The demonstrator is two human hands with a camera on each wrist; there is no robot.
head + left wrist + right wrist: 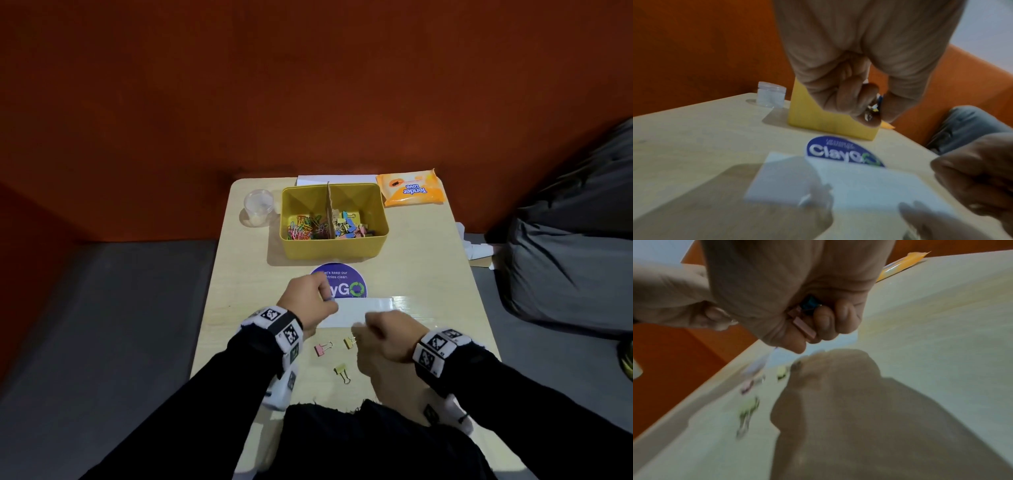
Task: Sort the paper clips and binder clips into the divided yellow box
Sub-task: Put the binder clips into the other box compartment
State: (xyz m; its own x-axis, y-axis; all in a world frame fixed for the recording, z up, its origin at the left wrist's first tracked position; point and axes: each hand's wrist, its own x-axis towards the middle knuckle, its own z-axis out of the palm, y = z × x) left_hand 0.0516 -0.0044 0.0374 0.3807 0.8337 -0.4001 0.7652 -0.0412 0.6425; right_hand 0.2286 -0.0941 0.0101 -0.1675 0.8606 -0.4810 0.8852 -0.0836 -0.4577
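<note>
Right hand point(807, 318) clenched round pink and blue binder clips point(804, 327); left hand point(849, 91) pinching small clips, probably.

Two bare hands, left hand point(310, 298) left of centre in the head view, right hand point(383, 337) lower centre-right. Black long sleeves point(191, 407) running in from both lower corners. White wristbands point(274, 325) printed with black-and-white square tag markers, one per wrist, over a dark strap. Frayed black fabric edge along bottom centre.
</note>
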